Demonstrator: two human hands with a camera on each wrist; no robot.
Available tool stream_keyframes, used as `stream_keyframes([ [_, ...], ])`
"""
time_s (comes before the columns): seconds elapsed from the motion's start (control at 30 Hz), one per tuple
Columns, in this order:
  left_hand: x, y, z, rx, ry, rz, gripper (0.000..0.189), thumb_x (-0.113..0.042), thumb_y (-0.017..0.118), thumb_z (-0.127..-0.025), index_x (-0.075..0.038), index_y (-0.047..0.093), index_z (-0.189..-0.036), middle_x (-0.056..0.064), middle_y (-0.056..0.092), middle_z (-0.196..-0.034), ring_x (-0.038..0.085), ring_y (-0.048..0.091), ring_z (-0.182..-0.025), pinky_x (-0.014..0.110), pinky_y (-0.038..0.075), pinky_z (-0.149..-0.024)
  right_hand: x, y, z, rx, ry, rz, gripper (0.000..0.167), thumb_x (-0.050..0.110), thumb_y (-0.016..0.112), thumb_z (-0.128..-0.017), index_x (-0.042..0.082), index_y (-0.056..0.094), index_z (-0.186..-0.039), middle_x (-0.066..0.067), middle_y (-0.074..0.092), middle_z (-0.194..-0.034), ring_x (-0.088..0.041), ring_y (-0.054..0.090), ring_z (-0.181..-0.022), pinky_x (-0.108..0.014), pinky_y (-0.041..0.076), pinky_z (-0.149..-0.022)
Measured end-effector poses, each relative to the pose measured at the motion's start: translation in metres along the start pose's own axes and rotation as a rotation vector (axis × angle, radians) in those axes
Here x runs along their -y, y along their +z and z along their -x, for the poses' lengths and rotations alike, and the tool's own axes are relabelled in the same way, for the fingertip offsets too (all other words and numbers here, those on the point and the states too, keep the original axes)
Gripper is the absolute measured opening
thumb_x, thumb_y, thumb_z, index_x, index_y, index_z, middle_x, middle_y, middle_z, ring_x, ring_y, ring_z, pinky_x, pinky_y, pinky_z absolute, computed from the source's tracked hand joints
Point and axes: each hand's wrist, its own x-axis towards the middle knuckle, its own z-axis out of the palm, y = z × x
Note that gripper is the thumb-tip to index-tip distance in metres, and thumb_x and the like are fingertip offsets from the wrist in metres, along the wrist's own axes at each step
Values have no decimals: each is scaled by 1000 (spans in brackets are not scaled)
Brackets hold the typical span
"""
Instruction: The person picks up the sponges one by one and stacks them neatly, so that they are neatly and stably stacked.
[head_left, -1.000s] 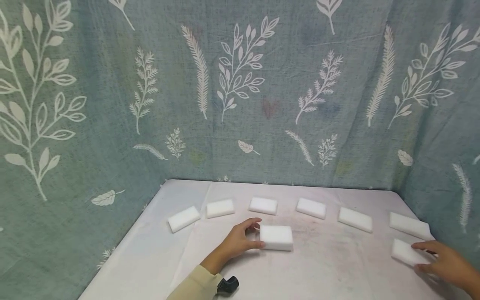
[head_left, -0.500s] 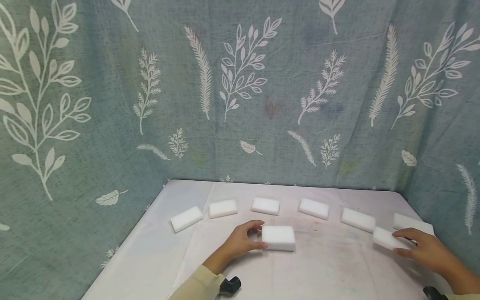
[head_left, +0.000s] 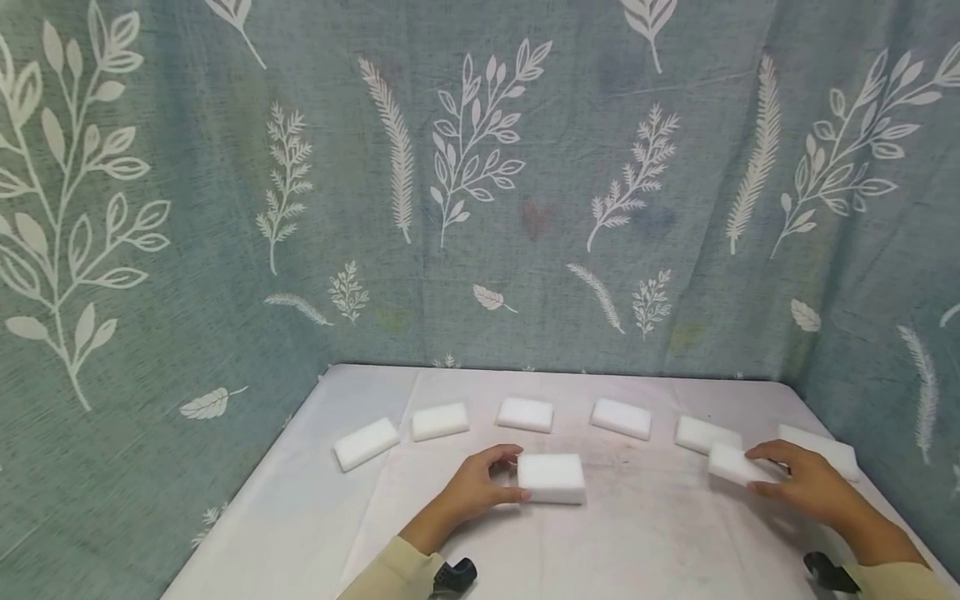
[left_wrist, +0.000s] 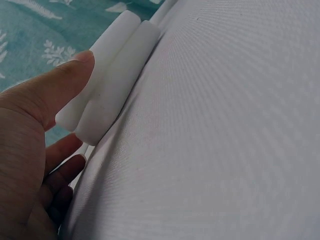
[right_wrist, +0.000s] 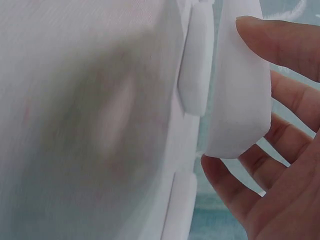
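Two white foam sponges [left_wrist: 117,75], one stacked flat on the other, rest on the table near its middle. My left hand [head_left: 476,483] holds the left end of that stack, thumb on the near side and index finger on the far side. In the left wrist view, the thumb presses the upper sponge. My right hand [head_left: 798,479] pinches another white sponge [right_wrist: 240,85] between thumb and fingers, lifted above the table at the right. In the head view this sponge overlaps the front corner of a sponge [head_left: 701,433] lying behind it.
Several more white sponges lie spaced in an arc along the back, from a left one [head_left: 366,443] to a right one [head_left: 825,450]. The white-covered table [head_left: 637,546] ends at patterned green-blue cloth walls [head_left: 540,325].
My right hand has lifted its sponge and carried it left, from the table's right side towards the middle. The left hand stays at the stack.
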Motion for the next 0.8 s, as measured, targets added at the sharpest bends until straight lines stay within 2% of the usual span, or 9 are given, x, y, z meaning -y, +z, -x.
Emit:
stream_keyframes([
  [0.27,0,-2,0,-6,13,-5,73,-46,86,-69,-20,60,-132,-10,62,-112,16,56,-112,42,42,-100,16,7,-7,-44,-96,-54,50,29,85,-73,4,67,-112,-26,59,-121,-46,54,-111,-59,47,-83],
  [0.47,1,-2,1,-9,15,-5,72,-45,86,-69,-18,60,-131,-8,63,-112,18,56,-111,44,42,-100,28,11,-16,-40,-100,-84,50,29,86,-72,4,68,-112,-26,58,-122,-45,53,-111,-58,48,-81],
  [0.67,-1,-1,2,9,-12,13,71,-45,87,-68,-22,60,-130,-10,63,-113,15,56,-112,41,42,-101,30,15,-15,-47,-131,-102,49,30,86,-72,6,68,-111,-22,60,-120,-43,55,-110,-54,49,-82],
  [0.8,-2,-1,1,16,-1,15,72,-44,86,-69,-19,60,-131,-7,63,-114,17,57,-113,41,42,-100,32,17,-16,-52,-135,-104,48,33,86,-73,8,69,-111,-21,61,-121,-42,55,-111,-55,48,-83],
])
